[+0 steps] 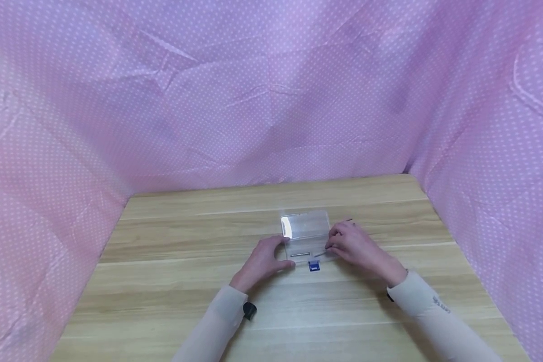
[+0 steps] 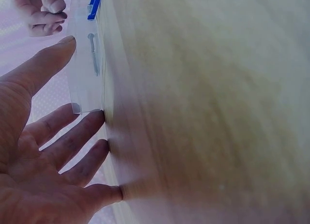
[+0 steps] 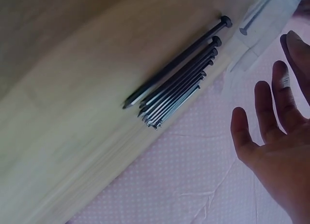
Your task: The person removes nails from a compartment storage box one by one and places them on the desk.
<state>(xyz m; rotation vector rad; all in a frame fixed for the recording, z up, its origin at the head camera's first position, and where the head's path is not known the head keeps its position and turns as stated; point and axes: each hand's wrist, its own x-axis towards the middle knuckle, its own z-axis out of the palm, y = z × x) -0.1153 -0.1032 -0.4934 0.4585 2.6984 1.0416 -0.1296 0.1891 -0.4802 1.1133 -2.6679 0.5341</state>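
A clear plastic box stands on the table with its transparent lid folded back and a blue clasp at its front. My left hand holds the box's left end between thumb and fingertips. One nail lies in the left part of the box. Beside it another nail points toward the fingertips of my right hand, which is over the box's right end. In the right wrist view this right hand has loosely bent fingers, apart from the visible nail in the box.
Several dark nails of graded lengths lie side by side on the wooden table, right of the box; my right hand hides most of them in the head view. Pink dotted cloth hangs behind the table and at both sides.
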